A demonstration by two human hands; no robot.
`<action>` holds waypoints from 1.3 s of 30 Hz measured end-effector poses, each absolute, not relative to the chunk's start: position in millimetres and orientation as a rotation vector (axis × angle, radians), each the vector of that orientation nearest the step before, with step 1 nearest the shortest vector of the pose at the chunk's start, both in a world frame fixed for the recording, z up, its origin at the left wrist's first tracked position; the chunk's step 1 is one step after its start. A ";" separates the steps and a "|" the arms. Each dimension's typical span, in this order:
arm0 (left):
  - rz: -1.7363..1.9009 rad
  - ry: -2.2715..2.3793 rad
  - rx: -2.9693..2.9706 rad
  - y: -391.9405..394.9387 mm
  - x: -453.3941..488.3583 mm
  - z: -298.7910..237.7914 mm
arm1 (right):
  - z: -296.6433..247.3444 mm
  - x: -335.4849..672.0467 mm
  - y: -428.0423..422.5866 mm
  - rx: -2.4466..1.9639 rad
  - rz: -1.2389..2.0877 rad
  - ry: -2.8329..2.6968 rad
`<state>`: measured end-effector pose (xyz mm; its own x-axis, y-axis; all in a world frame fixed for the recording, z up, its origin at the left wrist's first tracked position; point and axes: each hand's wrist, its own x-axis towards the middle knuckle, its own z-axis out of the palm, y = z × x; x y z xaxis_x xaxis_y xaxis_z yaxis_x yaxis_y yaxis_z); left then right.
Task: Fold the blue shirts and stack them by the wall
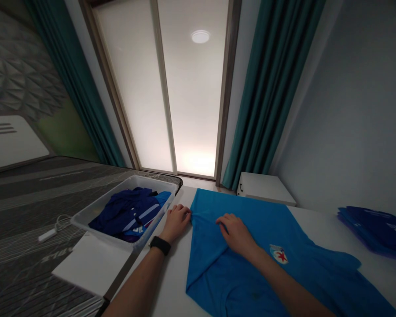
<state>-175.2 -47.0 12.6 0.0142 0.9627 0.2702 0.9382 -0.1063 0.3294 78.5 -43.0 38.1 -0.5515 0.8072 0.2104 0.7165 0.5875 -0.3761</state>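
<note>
Left hand lies in the head view with thumb and fingertips at the far left edge of a blue T-shirt; whether they pinch the cloth, I cannot tell. Right hand rests loosely curled over the shirt, holding nothing, its thumb apart from the fingers. The shirt is spread on a white table, between a clear plastic bin of garments and a stack of folded dark-blue garments. Should the left hand tug while the right one bears down lightly, the crease between them would probably deepen and the diagonal fold at the near left could slip. The long axis runs away from the person: what looks like the neckline points toward the body, one sleeve reaches right, and the red-star badge faces up.
</note>
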 end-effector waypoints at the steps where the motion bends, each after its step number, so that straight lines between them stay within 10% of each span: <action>1: 0.676 2.054 2.191 -46.6 -175.8 12.1 | 39.1 71.2 -31.6 -1.233 0.363 -2.471; 39: 0.643 2.170 2.052 -46.6 -164.8 14.3 | 29.1 41.0 6.2 -1.384 0.148 -2.653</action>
